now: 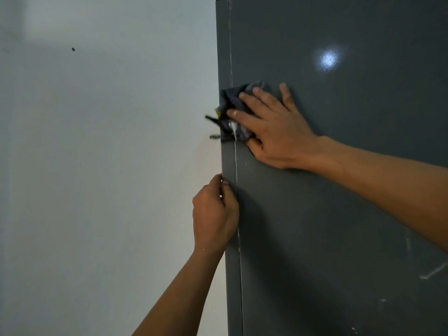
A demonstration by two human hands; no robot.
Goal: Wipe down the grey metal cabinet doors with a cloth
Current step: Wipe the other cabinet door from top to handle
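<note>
Right hand: fingers spread flat, palm pressing a crumpled cloth against the grey cabinet door, at its left margin. Left hand: below the right, fingers curled around the cabinet's left edge, thumb on the front face; it appears to steady the body.

Step in hand: wiping the door's left margin. To do it well, keep the palm flat so the cloth bears evenly, run the strokes along the vertical seam under the fingertips, and overlap passes toward the right.

Cloth: dark grey-blue, with a white patch and a yellow trace; frayed dark strands trail past the edge toward the pale wall.

Door: matte dark grey, one bright glare spot above the right hand; pale scuffs low to the right, probably unwiped.
</note>
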